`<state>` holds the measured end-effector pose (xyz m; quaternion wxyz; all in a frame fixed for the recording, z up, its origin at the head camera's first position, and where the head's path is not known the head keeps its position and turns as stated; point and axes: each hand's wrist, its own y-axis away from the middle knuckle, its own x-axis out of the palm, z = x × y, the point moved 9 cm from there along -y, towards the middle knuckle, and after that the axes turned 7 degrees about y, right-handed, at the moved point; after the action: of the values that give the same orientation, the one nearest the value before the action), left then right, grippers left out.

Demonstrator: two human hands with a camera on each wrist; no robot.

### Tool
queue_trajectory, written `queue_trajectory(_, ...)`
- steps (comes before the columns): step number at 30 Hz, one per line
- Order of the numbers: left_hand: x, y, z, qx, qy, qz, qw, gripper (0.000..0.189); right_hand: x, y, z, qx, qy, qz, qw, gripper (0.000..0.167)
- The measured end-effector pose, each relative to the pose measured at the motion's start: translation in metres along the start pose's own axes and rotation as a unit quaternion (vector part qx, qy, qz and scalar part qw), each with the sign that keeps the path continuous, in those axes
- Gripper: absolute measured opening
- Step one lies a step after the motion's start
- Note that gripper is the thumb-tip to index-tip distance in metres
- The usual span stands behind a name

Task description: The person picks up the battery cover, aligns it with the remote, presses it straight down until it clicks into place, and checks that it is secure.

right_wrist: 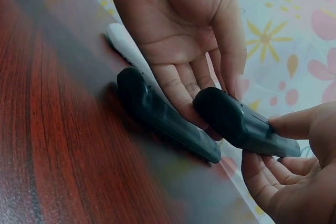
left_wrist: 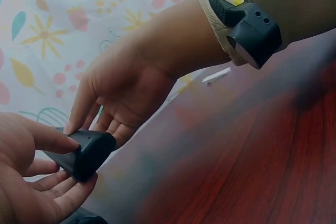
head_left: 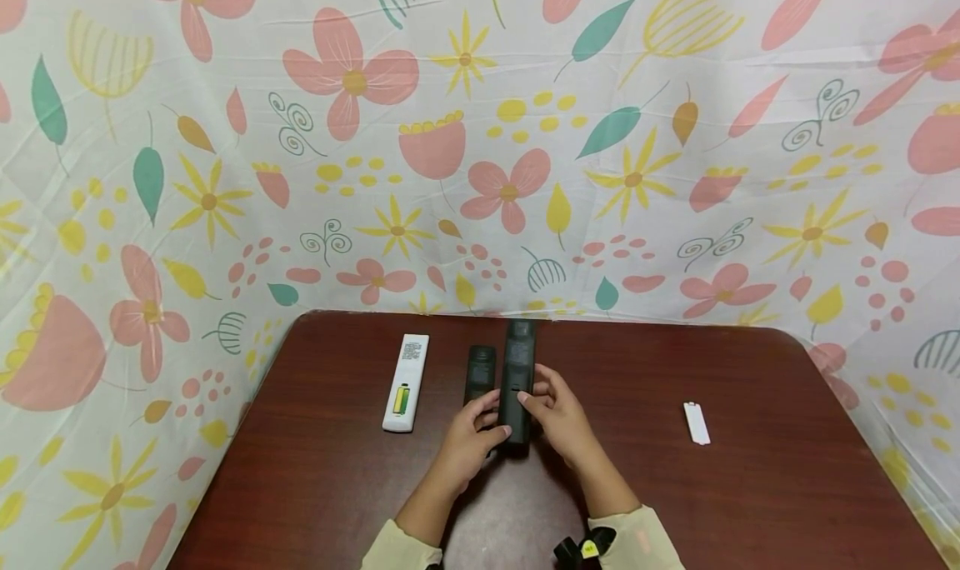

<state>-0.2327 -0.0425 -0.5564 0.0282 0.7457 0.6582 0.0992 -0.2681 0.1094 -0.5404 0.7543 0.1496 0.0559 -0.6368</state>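
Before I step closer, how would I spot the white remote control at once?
Start at the red-brown table and look left of the left hand and the smaller black remote control. There the white remote control lies back side up. Its white body sets it apart from that black one; green and yellow show in its uncovered battery compartment.

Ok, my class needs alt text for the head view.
A black remote is in the grip of a person's left hand and right hand over a reddish-brown table. Another black remote and a white remote with an open battery compartment lie to its left; a small white cover lies at right.
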Motion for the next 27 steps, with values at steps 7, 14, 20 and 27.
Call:
queue_trajectory(7, 0.003, 0.000, -0.002, 0.013, -0.008, 0.003, 0.9999, 0.062, -0.002, -0.004, -0.006, 0.014, -0.002, 0.005, 0.9999, 0.065)
queue_trajectory(14, 0.005, 0.001, -0.003, 0.024, -0.030, 0.007, 0.9992, 0.065, -0.004, -0.006, -0.012, 0.015, 0.004, 0.014, 0.9998, 0.064)
queue_trajectory(20, 0.008, 0.004, -0.004, 0.032, -0.046, 0.006, 0.9984, 0.061, -0.006, -0.006, -0.013, 0.015, 0.017, 0.009, 0.9997, 0.063)
queue_trajectory(27, 0.011, 0.008, -0.004, 0.026, -0.057, -0.001, 0.9980, 0.052, -0.007, -0.007, -0.018, 0.018, 0.026, 0.009, 0.9995, 0.063)
